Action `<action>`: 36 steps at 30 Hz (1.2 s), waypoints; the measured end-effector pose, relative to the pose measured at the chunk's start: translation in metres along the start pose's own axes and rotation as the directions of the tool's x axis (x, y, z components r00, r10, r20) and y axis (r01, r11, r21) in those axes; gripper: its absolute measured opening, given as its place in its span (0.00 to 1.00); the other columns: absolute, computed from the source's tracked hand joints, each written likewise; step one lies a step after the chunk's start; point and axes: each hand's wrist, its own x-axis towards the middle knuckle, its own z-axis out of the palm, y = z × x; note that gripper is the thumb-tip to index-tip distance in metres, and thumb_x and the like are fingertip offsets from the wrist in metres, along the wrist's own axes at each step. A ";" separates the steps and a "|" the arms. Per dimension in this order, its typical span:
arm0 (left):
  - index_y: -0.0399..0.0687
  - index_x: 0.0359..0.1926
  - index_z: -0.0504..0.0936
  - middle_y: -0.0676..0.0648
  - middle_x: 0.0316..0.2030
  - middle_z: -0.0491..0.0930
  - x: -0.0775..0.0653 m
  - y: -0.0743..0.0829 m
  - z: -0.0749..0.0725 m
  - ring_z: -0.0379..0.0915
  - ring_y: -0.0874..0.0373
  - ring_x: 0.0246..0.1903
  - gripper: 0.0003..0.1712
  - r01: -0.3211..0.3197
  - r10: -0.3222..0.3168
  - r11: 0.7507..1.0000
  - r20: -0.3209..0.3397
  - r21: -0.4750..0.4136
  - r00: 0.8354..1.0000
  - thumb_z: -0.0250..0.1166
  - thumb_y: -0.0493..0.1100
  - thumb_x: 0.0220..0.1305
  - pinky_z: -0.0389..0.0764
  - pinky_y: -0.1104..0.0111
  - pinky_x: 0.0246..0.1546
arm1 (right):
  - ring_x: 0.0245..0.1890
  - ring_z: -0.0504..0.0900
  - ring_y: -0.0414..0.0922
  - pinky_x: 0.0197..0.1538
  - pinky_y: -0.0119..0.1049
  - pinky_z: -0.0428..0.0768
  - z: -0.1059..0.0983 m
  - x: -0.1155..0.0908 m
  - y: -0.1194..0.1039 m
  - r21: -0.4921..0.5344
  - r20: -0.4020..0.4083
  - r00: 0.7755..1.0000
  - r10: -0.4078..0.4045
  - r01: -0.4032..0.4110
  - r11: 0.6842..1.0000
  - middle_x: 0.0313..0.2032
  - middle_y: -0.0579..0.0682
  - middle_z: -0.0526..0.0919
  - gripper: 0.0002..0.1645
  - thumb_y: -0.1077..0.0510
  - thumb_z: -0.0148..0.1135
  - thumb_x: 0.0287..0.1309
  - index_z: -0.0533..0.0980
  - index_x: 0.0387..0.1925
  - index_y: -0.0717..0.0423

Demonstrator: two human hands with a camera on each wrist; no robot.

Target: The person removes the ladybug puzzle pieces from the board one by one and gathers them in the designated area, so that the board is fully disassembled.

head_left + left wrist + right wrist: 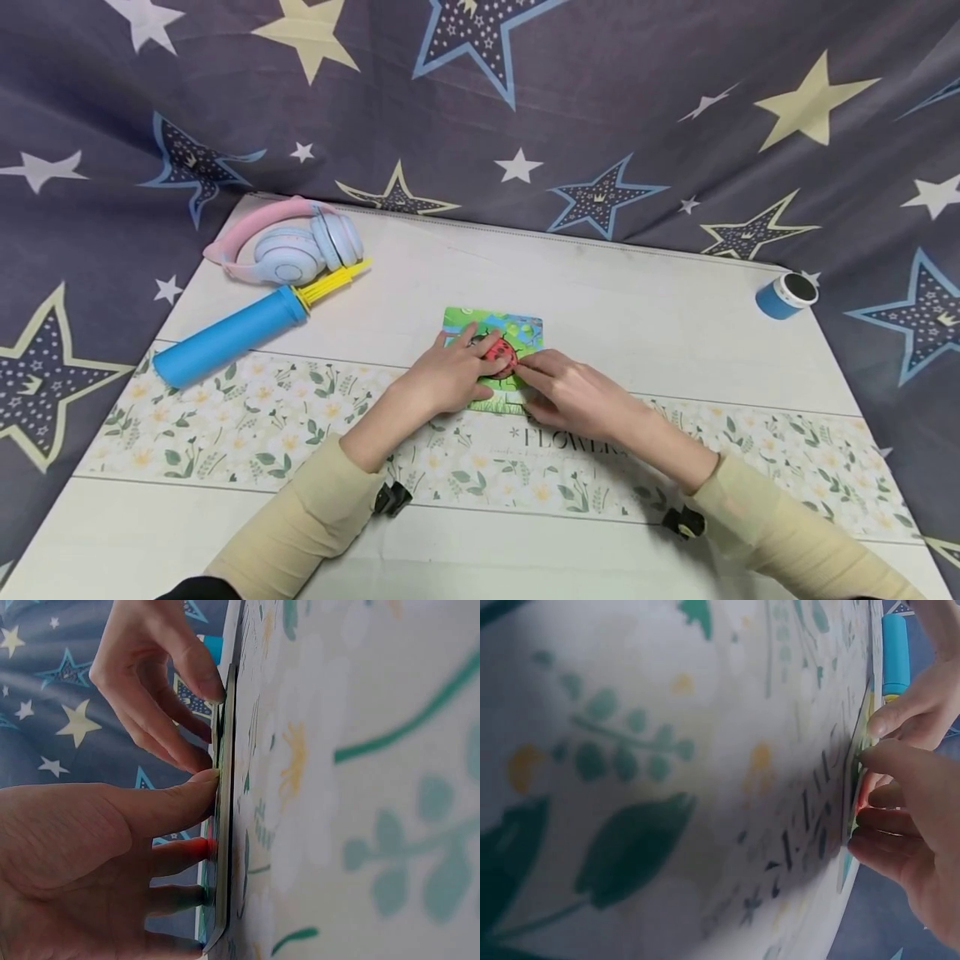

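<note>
A small square picture puzzle (528,329) with a red ladybug (506,350) on green lies flat on the table. My left hand (446,375) rests on its left part, fingers spread across the ladybug and thumb near the front edge. From the right, my right hand (573,396) curls its thumb and fingers down around a puzzle piece at the board's right part. Seen edge-on in the left wrist view, the thin puzzle board (225,885) has fingertips of both hands on its face. The right fingers hide most of the piece.
Pink and blue headphones (288,246) lie at the back left, beside a blue hand pump (232,333) with a yellow end. A blue jar with a white-rimmed dark lid (787,296) is at the right. A star-printed curtain (480,125) borders the table (637,308).
</note>
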 end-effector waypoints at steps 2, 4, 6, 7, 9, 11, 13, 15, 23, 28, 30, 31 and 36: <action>0.65 0.78 0.63 0.51 0.84 0.44 0.000 0.000 0.000 0.34 0.42 0.83 0.35 -0.002 0.002 1.000 0.002 -0.002 1.000 0.60 0.57 0.74 0.46 0.37 0.80 | 0.57 0.84 0.49 0.57 0.38 0.86 0.002 -0.002 0.000 0.016 -0.013 0.999 0.029 -0.029 0.999 0.53 0.54 0.85 0.27 0.53 0.72 0.61 0.81 0.59 0.61; 0.65 0.78 0.63 0.51 0.84 0.45 -0.001 0.000 0.000 0.34 0.42 0.83 0.35 -0.003 0.003 1.000 0.002 -0.006 1.000 0.60 0.56 0.74 0.46 0.37 0.80 | 0.55 0.84 0.49 0.57 0.38 0.86 0.002 -0.003 0.001 0.043 -0.025 0.998 0.060 -0.059 0.997 0.52 0.54 0.85 0.28 0.52 0.74 0.60 0.82 0.59 0.60; 0.64 0.78 0.64 0.51 0.83 0.45 -0.001 0.000 0.000 0.34 0.42 0.83 0.35 -0.002 0.002 1.000 0.000 -0.007 1.000 0.60 0.56 0.74 0.45 0.37 0.80 | 0.54 0.84 0.49 0.56 0.39 0.87 0.002 -0.003 0.002 0.075 -0.032 0.996 0.088 -0.086 0.993 0.51 0.55 0.86 0.28 0.52 0.75 0.58 0.82 0.58 0.60; 0.65 0.78 0.63 0.51 0.84 0.44 -0.001 0.000 0.000 0.34 0.43 0.83 0.35 -0.001 0.001 1.000 0.002 -0.005 1.000 0.60 0.57 0.74 0.45 0.37 0.80 | 0.53 0.85 0.49 0.55 0.40 0.87 0.002 -0.003 0.002 0.092 -0.033 0.994 0.105 -0.101 0.991 0.50 0.55 0.86 0.29 0.51 0.76 0.58 0.83 0.58 0.60; 0.65 0.78 0.63 0.51 0.84 0.44 -0.001 0.000 0.000 0.34 0.43 0.83 0.35 -0.001 0.001 1.000 0.002 -0.007 1.000 0.60 0.57 0.74 0.45 0.37 0.80 | 0.52 0.86 0.49 0.55 0.41 0.87 0.001 -0.002 0.002 0.127 -0.029 0.989 0.143 -0.138 0.982 0.49 0.55 0.87 0.29 0.50 0.77 0.56 0.83 0.57 0.59; 0.65 0.78 0.63 0.51 0.84 0.44 -0.001 0.000 0.000 0.34 0.43 0.83 0.35 0.000 0.000 1.000 0.004 -0.009 1.000 0.60 0.57 0.74 0.45 0.37 0.80 | 0.51 0.87 0.49 0.54 0.42 0.88 0.000 -0.002 0.003 0.167 -0.014 0.983 0.185 -0.180 0.969 0.48 0.54 0.88 0.29 0.49 0.78 0.56 0.84 0.56 0.58; 0.65 0.78 0.63 0.51 0.84 0.44 -0.001 0.000 0.000 0.33 0.43 0.84 0.35 0.001 -0.001 1.000 0.007 -0.013 1.000 0.60 0.56 0.74 0.45 0.37 0.80 | 0.49 0.88 0.47 0.52 0.41 0.88 -0.001 -0.001 0.003 0.218 0.006 0.973 0.231 -0.227 0.949 0.47 0.53 0.89 0.28 0.48 0.78 0.55 0.84 0.55 0.57; 0.65 0.78 0.63 0.51 0.84 0.43 0.000 0.000 0.001 0.33 0.43 0.84 0.35 0.004 -0.004 1.000 0.007 -0.019 1.000 0.60 0.56 0.74 0.45 0.37 0.80 | 0.45 0.88 0.44 0.48 0.38 0.89 -0.002 -0.001 0.004 0.273 0.026 0.963 0.267 -0.263 0.925 0.45 0.52 0.90 0.28 0.48 0.78 0.55 0.85 0.54 0.57; 0.65 0.78 0.64 0.51 0.84 0.44 0.001 0.000 0.001 0.34 0.43 0.84 0.35 0.009 -0.009 1.000 0.003 -0.025 1.000 0.61 0.56 0.74 0.45 0.37 0.80 | 0.35 0.85 0.38 0.39 0.29 0.85 -0.002 0.003 0.012 0.430 0.095 0.933 0.346 -0.352 0.831 0.37 0.46 0.89 0.31 0.49 0.81 0.51 0.84 0.56 0.56; 0.64 0.77 0.65 0.51 0.84 0.44 0.000 0.001 0.000 0.35 0.42 0.83 0.34 0.006 -0.006 1.000 -0.004 -0.026 1.000 0.61 0.56 0.74 0.46 0.37 0.80 | 0.37 0.85 0.38 0.43 0.31 0.86 -0.003 -0.001 0.017 0.467 0.119 0.924 0.363 -0.375 0.801 0.39 0.44 0.89 0.33 0.50 0.82 0.49 0.84 0.57 0.55; 0.64 0.77 0.66 0.51 0.84 0.45 -0.001 0.001 0.000 0.35 0.42 0.83 0.34 0.005 -0.005 1.000 -0.006 -0.030 1.000 0.61 0.56 0.74 0.47 0.36 0.80 | 0.38 0.85 0.38 0.44 0.32 0.87 -0.003 -0.005 0.020 0.476 0.113 0.926 0.361 -0.369 0.798 0.40 0.44 0.88 0.33 0.50 0.82 0.49 0.84 0.57 0.54; 0.64 0.77 0.67 0.51 0.84 0.46 -0.001 0.000 0.001 0.35 0.41 0.83 0.33 0.004 -0.004 0.999 -0.008 -0.034 1.000 0.61 0.55 0.74 0.47 0.36 0.79 | 0.38 0.85 0.37 0.44 0.32 0.87 -0.003 -0.007 0.021 0.478 0.105 0.929 0.355 -0.360 0.801 0.40 0.44 0.88 0.33 0.51 0.82 0.49 0.84 0.58 0.54; 0.63 0.77 0.66 0.50 0.84 0.45 -0.001 0.000 0.001 0.34 0.41 0.83 0.33 -0.001 0.001 0.999 -0.008 -0.038 1.000 0.61 0.55 0.74 0.47 0.36 0.80 | 0.39 0.85 0.37 0.44 0.32 0.87 -0.004 -0.023 0.029 0.454 0.060 0.946 0.320 -0.311 0.835 0.43 0.43 0.88 0.34 0.51 0.83 0.48 0.83 0.58 0.54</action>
